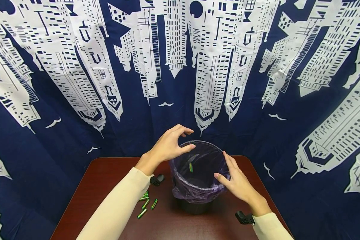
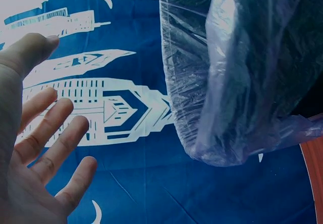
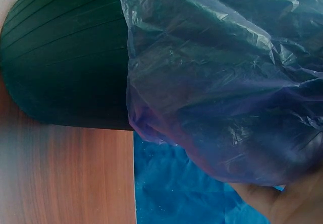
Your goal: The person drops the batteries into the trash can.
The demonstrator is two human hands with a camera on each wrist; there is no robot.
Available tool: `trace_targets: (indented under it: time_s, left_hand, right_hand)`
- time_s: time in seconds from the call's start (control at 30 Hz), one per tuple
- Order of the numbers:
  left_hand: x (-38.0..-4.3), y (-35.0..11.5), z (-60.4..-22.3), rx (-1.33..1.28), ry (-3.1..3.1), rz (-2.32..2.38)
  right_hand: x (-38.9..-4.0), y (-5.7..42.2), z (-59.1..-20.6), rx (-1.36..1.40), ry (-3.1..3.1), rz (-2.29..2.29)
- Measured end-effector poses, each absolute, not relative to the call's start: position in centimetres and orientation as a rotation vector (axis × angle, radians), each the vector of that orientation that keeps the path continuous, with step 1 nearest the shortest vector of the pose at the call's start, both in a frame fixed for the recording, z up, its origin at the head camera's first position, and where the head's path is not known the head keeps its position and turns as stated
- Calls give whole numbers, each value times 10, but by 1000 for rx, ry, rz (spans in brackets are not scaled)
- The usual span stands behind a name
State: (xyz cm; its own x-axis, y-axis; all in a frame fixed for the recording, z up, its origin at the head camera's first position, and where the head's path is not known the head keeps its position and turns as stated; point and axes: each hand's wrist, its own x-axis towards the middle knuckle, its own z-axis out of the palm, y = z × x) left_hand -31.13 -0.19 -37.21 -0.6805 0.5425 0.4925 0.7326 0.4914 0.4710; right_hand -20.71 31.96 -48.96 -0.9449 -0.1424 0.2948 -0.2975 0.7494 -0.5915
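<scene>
A dark bin point(image 1: 195, 208) lined with a thin purple plastic bag point(image 1: 184, 193) stands on the table. Over its left rim is my left hand point(image 1: 172, 143), thumb and fingers apart with nothing between them; the left wrist view also shows this hand point(image 2: 45, 153) empty beside the bag. Inside the bin, below that hand, is a small green-and-gold battery-like cylinder point(image 1: 190, 167). My right hand point(image 1: 238, 181) touches the bin's right rim, fingers fairly straight along it and thumb over the opening. In the right wrist view, the bag partly hides this hand point(image 3: 298, 199).
Several similar green cylinders point(image 1: 145, 204) lie on the reddish-brown table point(image 1: 108, 180) left of the bin. Behind the table hangs a dark blue curtain point(image 1: 132, 126) printed with white buildings. Black wrist devices sit near both cuffs.
</scene>
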Motion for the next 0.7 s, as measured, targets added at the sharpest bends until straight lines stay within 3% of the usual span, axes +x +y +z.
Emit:
trace_targets:
  time_s: [0.7]
  left_hand:
    - [-311, -20, -388, -1043, -2493, -986]
  right_hand:
    - [-207, 318, -490, 353, -2707, 985]
